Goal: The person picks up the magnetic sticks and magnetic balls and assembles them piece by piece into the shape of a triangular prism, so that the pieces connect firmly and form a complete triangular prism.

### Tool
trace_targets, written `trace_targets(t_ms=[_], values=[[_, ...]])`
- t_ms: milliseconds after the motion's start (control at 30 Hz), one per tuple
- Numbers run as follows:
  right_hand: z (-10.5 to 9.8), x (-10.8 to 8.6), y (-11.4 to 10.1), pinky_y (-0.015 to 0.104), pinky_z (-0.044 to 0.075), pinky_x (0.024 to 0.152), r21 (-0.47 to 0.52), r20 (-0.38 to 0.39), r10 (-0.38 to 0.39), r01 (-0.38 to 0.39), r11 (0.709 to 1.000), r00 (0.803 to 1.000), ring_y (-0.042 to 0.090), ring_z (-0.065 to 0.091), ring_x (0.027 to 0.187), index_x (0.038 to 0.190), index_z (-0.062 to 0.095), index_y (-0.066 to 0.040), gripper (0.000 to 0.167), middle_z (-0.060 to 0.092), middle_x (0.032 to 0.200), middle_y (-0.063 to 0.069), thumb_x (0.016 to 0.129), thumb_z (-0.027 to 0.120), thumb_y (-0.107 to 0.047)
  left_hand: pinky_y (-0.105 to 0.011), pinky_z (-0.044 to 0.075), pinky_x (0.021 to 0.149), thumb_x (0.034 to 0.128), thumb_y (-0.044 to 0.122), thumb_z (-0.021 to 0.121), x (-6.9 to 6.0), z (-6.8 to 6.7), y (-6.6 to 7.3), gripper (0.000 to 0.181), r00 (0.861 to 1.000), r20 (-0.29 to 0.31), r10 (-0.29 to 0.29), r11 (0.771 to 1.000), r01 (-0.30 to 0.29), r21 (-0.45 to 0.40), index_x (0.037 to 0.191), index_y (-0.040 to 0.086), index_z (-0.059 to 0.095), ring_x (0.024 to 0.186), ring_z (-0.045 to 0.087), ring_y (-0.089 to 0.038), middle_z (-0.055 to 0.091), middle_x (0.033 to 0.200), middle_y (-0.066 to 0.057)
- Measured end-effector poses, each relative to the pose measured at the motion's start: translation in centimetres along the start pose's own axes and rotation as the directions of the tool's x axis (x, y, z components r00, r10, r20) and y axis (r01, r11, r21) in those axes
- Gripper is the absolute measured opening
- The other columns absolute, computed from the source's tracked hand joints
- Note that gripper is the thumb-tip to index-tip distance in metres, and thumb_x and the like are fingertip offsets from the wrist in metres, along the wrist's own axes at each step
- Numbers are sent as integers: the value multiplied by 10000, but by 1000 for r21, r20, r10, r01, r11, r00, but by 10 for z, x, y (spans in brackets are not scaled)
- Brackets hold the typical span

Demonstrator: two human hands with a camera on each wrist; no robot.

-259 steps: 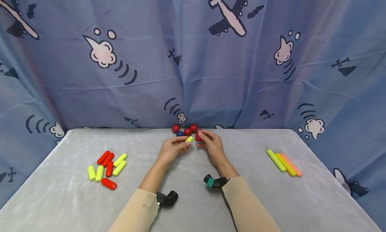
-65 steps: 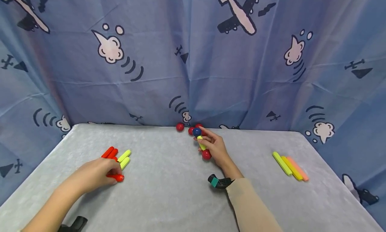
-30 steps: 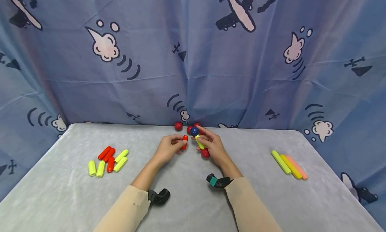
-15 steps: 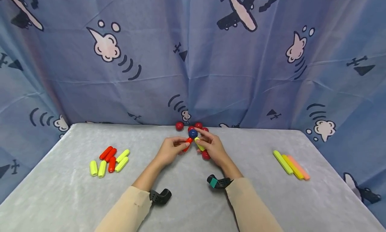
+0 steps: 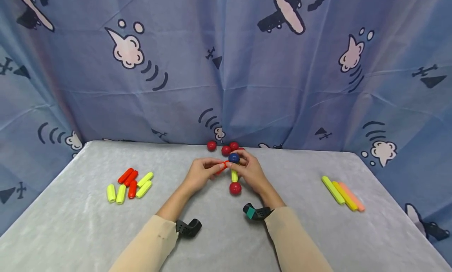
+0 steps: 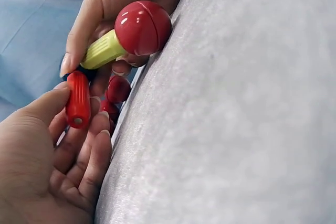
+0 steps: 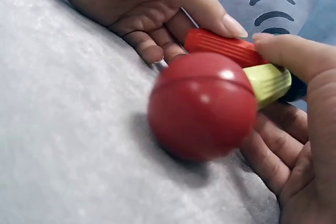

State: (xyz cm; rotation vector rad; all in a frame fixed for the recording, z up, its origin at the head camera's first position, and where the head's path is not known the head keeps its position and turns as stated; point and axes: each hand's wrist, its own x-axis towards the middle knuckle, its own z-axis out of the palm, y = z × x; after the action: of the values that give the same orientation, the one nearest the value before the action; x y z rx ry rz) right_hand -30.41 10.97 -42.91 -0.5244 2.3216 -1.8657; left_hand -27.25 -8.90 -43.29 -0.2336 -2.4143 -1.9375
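Between the thumb and fingers of my left hand (image 5: 200, 174) is a short red magnetic rod (image 6: 79, 100), held against or very near the blue ball (image 5: 234, 158). My right hand (image 5: 252, 173) grips a joined piece: that blue ball on top, a short yellow-green rod (image 5: 234, 175) and a red ball (image 5: 235, 188) at the lower, nearer end. In the right wrist view the red ball (image 7: 202, 106) hangs low over the table, and the right thumb touches or nearly touches the red rod (image 7: 220, 45). Fingers hide most of the blue ball there.
Several red balls (image 5: 226, 150) lie at the table's back edge behind my hands. On the left is a group of short red rods (image 5: 132, 189) and yellow-green rods (image 5: 121, 194). Three longer rods (image 5: 342, 195) lie side by side at right. A patterned curtain (image 5: 176, 68) hangs behind.
My left hand took a red rod from the left group and brought it to the blue ball. In my right hand, the joined piece has turned, its red ball now pointing toward me.
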Motion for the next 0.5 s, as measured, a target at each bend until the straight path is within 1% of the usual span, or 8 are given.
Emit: trace_targets(t_ms=[167,200,267,300,333,367,433,500], values=[[-7,1,-2,211,574,683,129,-58,44,-36,991,997,96,693,738,1262,507,-26,402,722,957,3,927,711,-110,-301,602,686,982,215,663,6,-1,4,273,1000,11,-10,1000,10,-11,1153,17,743,768,677,-134,744,956,-169],[-8,1,-2,222,592,702,168,-67,53,-41,985,996,106,709,731,1260,497,-11,402,719,954,6,923,704,-79,-304,605,685,986,214,656,7,-1,5,277,1000,16,-15,1000,15,-7,1158,12,738,763,679,-142,741,961,-178],[-9,2,-3,245,613,725,239,-83,67,-45,970,994,121,731,739,1285,499,7,427,714,1029,61,910,699,-28,-295,605,680,990,213,647,7,-5,8,282,999,29,-33,999,32,24,1169,12,731,761,682,-148,741,985,-175],[-9,1,-3,249,616,735,258,-87,70,-46,965,994,114,729,750,1309,502,16,449,703,1087,110,906,699,-17,-286,599,671,991,215,644,7,-8,10,278,999,31,-38,997,36,61,1170,20,732,757,680,-147,740,987,-168],[-9,2,-3,253,618,742,275,-89,75,-48,960,993,107,724,765,1328,505,25,468,678,1151,162,903,698,-5,-276,589,660,990,216,643,6,-11,12,272,999,29,-38,993,35,116,1167,31,735,750,677,-144,743,986,-154],[-9,2,-3,256,619,752,290,-90,78,-48,956,993,109,722,775,1348,506,38,487,644,1209,210,901,697,3,-268,575,646,988,223,644,4,-16,14,265,999,23,-37,983,32,182,1163,49,741,742,669,-140,747,986,-129],[-8,2,-2,254,617,766,305,-93,84,-52,951,992,96,713,809,1364,511,55,507,575,1303,261,896,699,11,-266,545,636,985,242,646,1,-24,20,253,1000,6,-30,953,27,301,1157,90,751,738,657,-142,753,988,-86],[-7,3,0,243,614,776,311,-103,89,-53,949,991,83,710,826,1344,505,84,497,552,1296,253,892,700,19,-288,530,662,983,257,644,-1,-34,25,248,1000,-21,-1,915,10,404,1148,113,758,764,658,-153,759,1018,-54]])
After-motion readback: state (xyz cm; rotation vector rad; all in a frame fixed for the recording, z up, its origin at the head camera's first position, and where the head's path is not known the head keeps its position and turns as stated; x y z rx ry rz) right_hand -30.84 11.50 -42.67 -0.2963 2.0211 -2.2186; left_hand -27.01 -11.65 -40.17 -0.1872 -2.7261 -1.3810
